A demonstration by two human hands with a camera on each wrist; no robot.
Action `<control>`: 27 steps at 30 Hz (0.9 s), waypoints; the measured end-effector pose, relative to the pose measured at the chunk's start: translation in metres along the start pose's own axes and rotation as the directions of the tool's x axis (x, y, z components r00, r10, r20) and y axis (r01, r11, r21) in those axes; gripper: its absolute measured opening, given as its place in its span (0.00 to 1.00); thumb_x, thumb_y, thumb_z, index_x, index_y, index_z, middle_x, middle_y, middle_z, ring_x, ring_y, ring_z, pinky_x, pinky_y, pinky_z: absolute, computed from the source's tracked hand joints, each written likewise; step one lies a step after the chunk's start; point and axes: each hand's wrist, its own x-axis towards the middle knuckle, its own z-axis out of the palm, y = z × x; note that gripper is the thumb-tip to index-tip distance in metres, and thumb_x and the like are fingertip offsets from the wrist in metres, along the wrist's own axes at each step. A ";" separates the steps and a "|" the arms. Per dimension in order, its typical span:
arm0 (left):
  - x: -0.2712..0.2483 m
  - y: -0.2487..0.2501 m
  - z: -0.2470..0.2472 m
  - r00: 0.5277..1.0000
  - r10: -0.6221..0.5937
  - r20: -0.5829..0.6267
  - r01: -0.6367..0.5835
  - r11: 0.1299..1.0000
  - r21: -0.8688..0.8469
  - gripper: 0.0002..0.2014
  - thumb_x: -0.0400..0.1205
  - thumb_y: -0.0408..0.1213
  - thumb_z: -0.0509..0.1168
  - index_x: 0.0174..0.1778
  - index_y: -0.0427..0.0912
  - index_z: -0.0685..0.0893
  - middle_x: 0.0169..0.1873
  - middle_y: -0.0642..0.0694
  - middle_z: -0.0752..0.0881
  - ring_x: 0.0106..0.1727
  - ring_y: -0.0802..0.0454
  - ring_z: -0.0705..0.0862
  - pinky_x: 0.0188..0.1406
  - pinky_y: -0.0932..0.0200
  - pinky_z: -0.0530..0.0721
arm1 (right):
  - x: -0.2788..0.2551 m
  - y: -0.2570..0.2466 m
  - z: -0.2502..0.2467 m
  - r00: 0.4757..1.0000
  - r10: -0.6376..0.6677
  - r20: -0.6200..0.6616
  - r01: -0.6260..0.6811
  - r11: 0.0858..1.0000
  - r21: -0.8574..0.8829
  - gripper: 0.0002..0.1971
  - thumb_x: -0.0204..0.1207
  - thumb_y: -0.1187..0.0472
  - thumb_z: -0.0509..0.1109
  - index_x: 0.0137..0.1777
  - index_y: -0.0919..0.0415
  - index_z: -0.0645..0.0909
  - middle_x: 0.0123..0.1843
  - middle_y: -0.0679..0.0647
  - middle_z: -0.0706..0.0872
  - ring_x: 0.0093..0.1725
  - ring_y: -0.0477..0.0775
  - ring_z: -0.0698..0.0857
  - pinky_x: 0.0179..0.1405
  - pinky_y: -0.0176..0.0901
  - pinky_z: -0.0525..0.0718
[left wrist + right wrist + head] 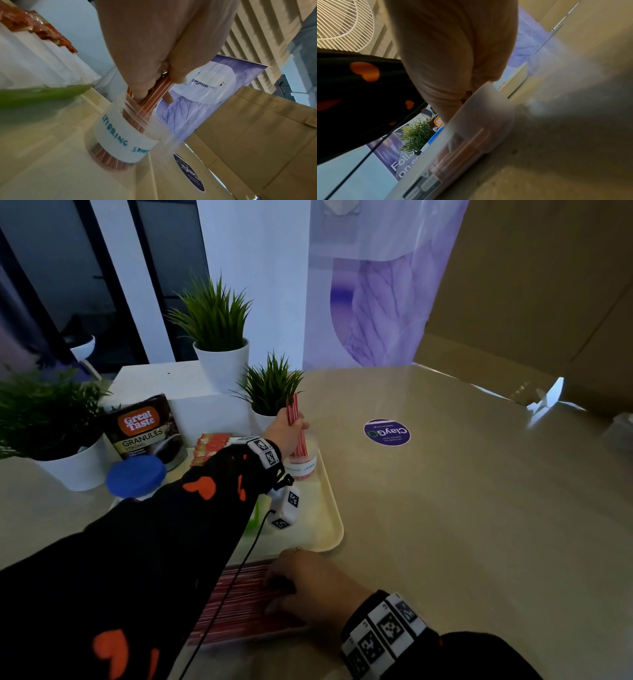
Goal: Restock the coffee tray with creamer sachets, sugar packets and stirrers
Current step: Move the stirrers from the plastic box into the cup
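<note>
My left hand [287, 426] grips a small bunch of red-and-white stirrers [294, 414] upright, their lower ends inside a clear cup [303, 462] on the cream tray [330, 529]. In the left wrist view the fingers [147, 86] pinch the stirrers [161, 88] above the cup [123, 136], whose label reads "STIRRING". More stirrers stand in its bottom. My right hand [310, 587] rests with bent fingers on a pile of stirrers in a clear box [239, 604] near the table's front. The right wrist view shows that box's wall [471, 128]; the fingertips are hidden.
Red sachets [210, 446], a coffee granules pouch [144, 429] and a blue-lidded jar [135, 475] stand at the tray's far left. Potted plants [270, 392] line the back. A purple sticker [387, 432] marks the table; cardboard [548, 302] stands at the right.
</note>
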 end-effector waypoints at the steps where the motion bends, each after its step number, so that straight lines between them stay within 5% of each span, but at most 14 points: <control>1: 0.000 -0.002 0.000 1.000 -0.005 -0.009 0.005 1.000 0.005 0.13 0.92 0.42 0.54 0.69 0.44 0.75 0.59 0.50 0.86 0.60 0.48 0.83 0.57 0.55 0.78 | 0.000 0.000 0.001 1.000 -0.003 -0.001 0.003 1.000 0.001 0.19 0.74 0.57 0.80 0.63 0.62 0.86 0.61 0.59 0.84 0.59 0.59 0.82 0.59 0.52 0.82; 10: -0.023 -0.001 -0.029 0.997 0.006 -0.073 0.002 0.993 0.120 0.31 0.85 0.42 0.69 0.83 0.44 0.67 0.79 0.45 0.73 0.77 0.45 0.74 0.75 0.50 0.75 | 0.000 -0.005 0.001 0.999 0.026 -0.029 -0.027 0.999 -0.020 0.14 0.76 0.56 0.79 0.58 0.61 0.88 0.57 0.58 0.85 0.57 0.57 0.81 0.57 0.50 0.81; 16: -0.063 -0.002 -0.055 0.992 0.110 -0.066 -0.095 0.977 0.193 0.26 0.83 0.43 0.72 0.77 0.46 0.75 0.74 0.48 0.78 0.74 0.49 0.77 0.68 0.55 0.75 | 0.002 -0.011 -0.003 0.989 0.098 -0.113 -0.096 0.995 0.020 0.10 0.76 0.58 0.78 0.56 0.60 0.91 0.54 0.56 0.88 0.54 0.54 0.84 0.55 0.44 0.81; 18: -0.080 0.001 -0.062 0.987 0.159 0.015 -0.158 0.962 0.223 0.17 0.83 0.43 0.71 0.67 0.47 0.82 0.66 0.49 0.85 0.67 0.52 0.82 0.71 0.53 0.78 | 0.002 -0.013 -0.007 0.978 0.133 -0.158 -0.126 0.991 0.054 0.10 0.77 0.58 0.77 0.55 0.60 0.91 0.53 0.55 0.89 0.53 0.52 0.84 0.55 0.43 0.81; 21: -0.111 0.009 -0.074 0.941 0.113 0.319 -0.199 0.947 0.252 0.07 0.84 0.44 0.70 0.56 0.50 0.86 0.55 0.50 0.91 0.59 0.52 0.88 0.65 0.50 0.84 | 0.002 -0.015 -0.016 0.958 0.192 -0.211 -0.172 0.979 0.110 0.08 0.77 0.59 0.77 0.52 0.60 0.92 0.49 0.54 0.91 0.50 0.51 0.87 0.54 0.42 0.83; 24: -0.134 0.009 -0.079 0.813 -0.056 0.580 -0.145 0.945 0.295 0.14 0.84 0.47 0.69 0.63 0.46 0.85 0.56 0.50 0.91 0.58 0.56 0.89 0.60 0.54 0.87 | -0.002 -0.014 -0.028 0.941 0.214 -0.261 -0.175 0.970 0.167 0.06 0.75 0.61 0.79 0.50 0.59 0.93 0.44 0.52 0.92 0.45 0.48 0.88 0.50 0.39 0.83; 27: -0.147 0.000 -0.080 0.732 -0.143 0.667 -0.190 0.896 0.401 0.18 0.84 0.52 0.69 0.67 0.49 0.84 0.55 0.52 0.91 0.54 0.58 0.89 0.55 0.57 0.86 | -0.009 -0.015 -0.035 0.919 0.245 -0.310 -0.163 0.950 0.267 0.05 0.76 0.62 0.79 0.50 0.58 0.93 0.40 0.49 0.91 0.38 0.38 0.85 0.41 0.30 0.79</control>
